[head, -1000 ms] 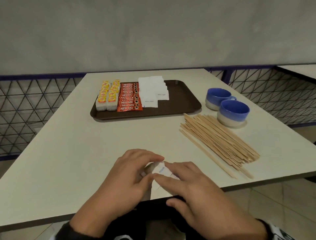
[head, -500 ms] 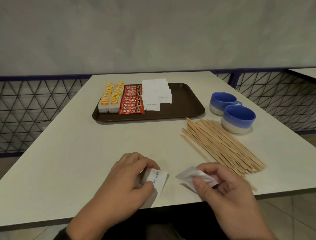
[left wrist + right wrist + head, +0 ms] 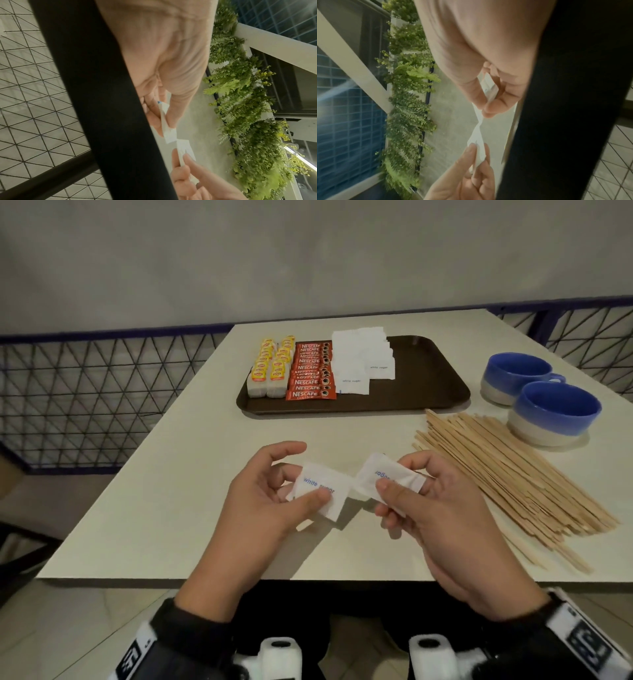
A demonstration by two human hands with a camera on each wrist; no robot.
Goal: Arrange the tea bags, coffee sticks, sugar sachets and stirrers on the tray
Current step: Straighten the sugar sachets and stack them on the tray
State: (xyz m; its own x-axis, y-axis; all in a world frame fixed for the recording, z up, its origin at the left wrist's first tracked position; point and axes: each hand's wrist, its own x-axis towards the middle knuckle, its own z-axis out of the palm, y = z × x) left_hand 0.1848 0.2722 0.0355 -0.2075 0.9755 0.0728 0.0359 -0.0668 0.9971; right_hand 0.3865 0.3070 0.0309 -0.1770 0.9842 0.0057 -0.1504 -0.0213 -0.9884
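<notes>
Each hand holds a white sugar sachet above the near part of the table. My left hand pinches one sachet printed "white sugar"; my right hand pinches the other sachet, its print upside down. Their inner corners nearly touch. The left wrist view shows the left-hand sachet between thumb and fingers; in the right wrist view the right-hand sachet is pinched likewise. On the brown tray lie yellow tea bags, red coffee sticks and white sugar sachets. Wooden stirrers lie heaped on the table at right.
Two blue and white cups stand right of the tray, behind the stirrers. The tray's right part is bare. A dark wire-mesh railing runs left of the white table, and a grey wall stands behind.
Both hands have lifted off the table's near edge and moved away from me, each with a sachet. The sachets, apart half a second ago, now sit corner to corner.
</notes>
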